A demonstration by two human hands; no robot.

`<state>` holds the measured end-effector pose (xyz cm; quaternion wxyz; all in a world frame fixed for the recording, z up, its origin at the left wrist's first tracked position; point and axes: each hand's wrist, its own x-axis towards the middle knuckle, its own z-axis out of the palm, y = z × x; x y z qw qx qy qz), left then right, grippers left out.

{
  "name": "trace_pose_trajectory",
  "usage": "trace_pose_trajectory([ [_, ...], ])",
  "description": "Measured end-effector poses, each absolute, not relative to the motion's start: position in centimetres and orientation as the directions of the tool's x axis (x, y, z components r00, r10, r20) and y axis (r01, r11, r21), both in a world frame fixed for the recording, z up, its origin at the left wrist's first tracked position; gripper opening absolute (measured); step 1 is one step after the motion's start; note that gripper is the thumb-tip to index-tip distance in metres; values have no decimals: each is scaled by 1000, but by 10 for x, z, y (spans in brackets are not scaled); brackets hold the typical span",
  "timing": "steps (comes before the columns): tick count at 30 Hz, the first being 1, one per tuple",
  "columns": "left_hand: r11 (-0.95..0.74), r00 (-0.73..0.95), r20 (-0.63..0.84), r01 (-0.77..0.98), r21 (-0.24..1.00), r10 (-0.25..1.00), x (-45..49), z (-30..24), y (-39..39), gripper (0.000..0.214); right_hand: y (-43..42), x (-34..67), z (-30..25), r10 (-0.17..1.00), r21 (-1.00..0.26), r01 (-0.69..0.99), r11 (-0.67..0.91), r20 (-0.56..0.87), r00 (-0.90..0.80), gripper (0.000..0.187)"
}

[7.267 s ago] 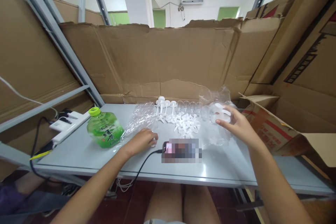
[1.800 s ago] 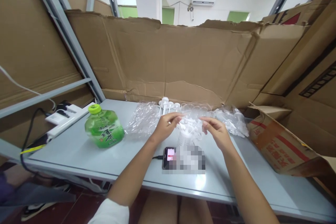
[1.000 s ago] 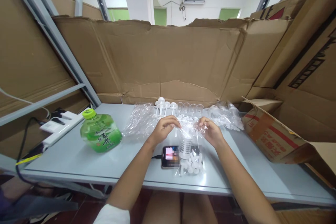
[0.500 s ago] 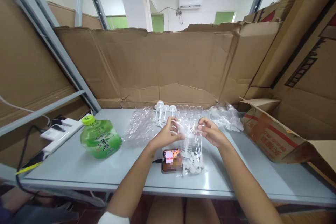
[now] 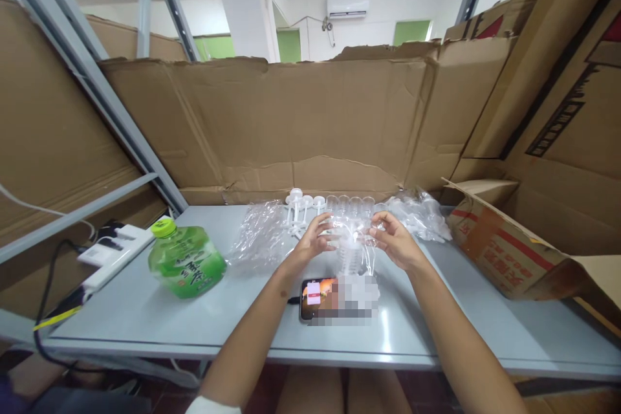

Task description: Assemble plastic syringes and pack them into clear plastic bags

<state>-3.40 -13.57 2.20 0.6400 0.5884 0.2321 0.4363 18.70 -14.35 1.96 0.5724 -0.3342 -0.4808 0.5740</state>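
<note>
The squat green plastic drink bottle with a yellow-green cap (image 5: 187, 260) on the grey desk (image 5: 145, 310) bears dark brush-style characters on its label, too small to read. The torn brown cardboard box (image 5: 504, 252) at right carries red printed characters, also illegible. No other text can be read.

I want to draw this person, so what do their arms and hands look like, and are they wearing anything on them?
Both forearms are bare, with no watch, bracelet or gloves showing. The left hand and right hand are bare too, with no rings that can be made out. A bit of white sleeve shows at the bottom edge on the left arm. No sleeve shows on the right arm.
</note>
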Motion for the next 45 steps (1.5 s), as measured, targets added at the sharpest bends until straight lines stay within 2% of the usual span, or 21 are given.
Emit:
trace_pose_trajectory([
  [2,-5,470,144,-286,958,871,-28,18,-137,79,-145,183,19,973,-935,-326,141,191,-127,26],
  [6,80,407,37,-267,960,913,-16,11,-138,61,-148,176,19,959,-930,-300,214,259,-119,27],
  [9,83,418,56,-309,947,907,-15,9,-137,50,-146,178,17,944,-925,-278,258,303,-131,34],
  [12,69,440,90,-333,940,894,-16,8,-135,50,-144,182,16,942,-925,-255,280,317,-114,47],
  [16,-2,336,110,-306,952,936,-16,7,-134,52,-145,182,17,956,-931,-248,266,289,-58,62],
  [18,-35,277,119,-292,956,953,-16,9,-134,51,-146,180,17,966,-950,-237,203,234,-112,59],
  [20,-55,255,132,-290,955,958,-16,12,-136,49,-148,176,17,968,-969,-202,144,180,-173,46],
  [22,-65,255,148,-307,950,956,-15,14,-137,49,-149,172,16,974,-979,-160,125,152,-168,32],
  [24,-61,263,159,-343,937,952,-14,12,-136,50,-149,169,15,983,-984,-135,116,133,-127,27],
  [28,-60,280,182,-396,917,943,-14,3,-132,36,-149,170,13,990,-982,-176,73,93,-110,28],
  [38,-46,291,170,-387,921,941,-18,13,-134,39,-146,176,11,938,-954,-300,24,125,-324,24],
  [45,-13,324,172,-441,897,930,-19,9,-129,36,-147,178,11,915,-941,-337,-22,117,-386,24],
])
